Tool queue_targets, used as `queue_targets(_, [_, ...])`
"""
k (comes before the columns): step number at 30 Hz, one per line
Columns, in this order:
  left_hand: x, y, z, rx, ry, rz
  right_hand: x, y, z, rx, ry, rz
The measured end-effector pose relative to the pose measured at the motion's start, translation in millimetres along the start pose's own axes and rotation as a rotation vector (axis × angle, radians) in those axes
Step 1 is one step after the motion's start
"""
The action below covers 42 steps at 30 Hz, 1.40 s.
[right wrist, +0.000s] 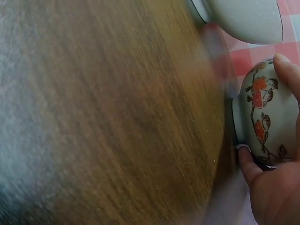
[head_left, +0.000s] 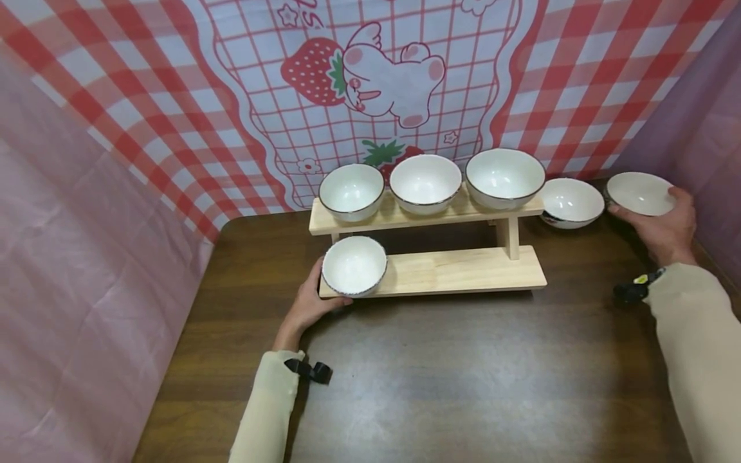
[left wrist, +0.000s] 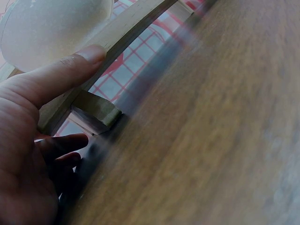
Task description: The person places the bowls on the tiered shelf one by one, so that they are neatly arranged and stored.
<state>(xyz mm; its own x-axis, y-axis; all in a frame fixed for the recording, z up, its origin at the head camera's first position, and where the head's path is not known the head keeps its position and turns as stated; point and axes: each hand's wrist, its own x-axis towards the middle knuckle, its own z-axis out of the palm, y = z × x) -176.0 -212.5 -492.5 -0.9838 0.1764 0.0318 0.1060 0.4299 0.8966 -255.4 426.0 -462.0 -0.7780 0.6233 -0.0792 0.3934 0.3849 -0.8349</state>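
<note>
My left hand (head_left: 308,302) is at the left end of a two-tier wooden stand (head_left: 457,270). In the left wrist view its thumb (left wrist: 70,70) lies along the board's edge, with curled fingers below the board. Beside it, a white bowl (head_left: 354,265) sits on the lower tier; whether the fingers touch that bowl is hidden. At the far right of the table my right hand (head_left: 666,225) grips a bowl (head_left: 639,194) by its side. That bowl has an orange and brown branch pattern outside (right wrist: 262,112), and its base is at or near the tabletop.
Three bowls stand on the upper tier: a left bowl (head_left: 352,191), a middle bowl (head_left: 426,183) and a right bowl (head_left: 505,178). Another bowl (head_left: 570,202) is between the stand and my right hand. A checked cloth (head_left: 393,83) hangs behind the brown table (head_left: 451,373).
</note>
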Motion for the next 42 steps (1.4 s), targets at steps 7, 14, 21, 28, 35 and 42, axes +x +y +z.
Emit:
queue_targets(7, [0.2, -1.0, 0.0, -0.014, 0.000, -0.001, -1.1, 1, 1, -0.022, -0.001, 0.006])
queue_targets(14, [-0.1, -0.4, -0.1, -0.012, -0.001, -0.002, -0.8, 3, 2, -0.019, 0.030, 0.020])
queue_targets(21, [-0.3, -1.1, -0.2, -0.013, 0.001, -0.002, -3.6, 3, 3, -0.004, 0.063, 0.039])
queue_targets(28, [-0.1, -0.9, -0.4, -0.015, -0.001, 0.001, -6.6, 2, 4, -0.010, 0.066, 0.032])
queue_targets(35, [1.2, 0.2, 0.5, -0.001, 0.000, -0.007, -12.3, 1, 3, -0.005, 0.068, 0.035])
queue_targets(42, [1.3, 0.0, 0.0, -0.003, 0.005, 0.004, -15.3, 0, 1, 0.020, 0.092, 0.058])
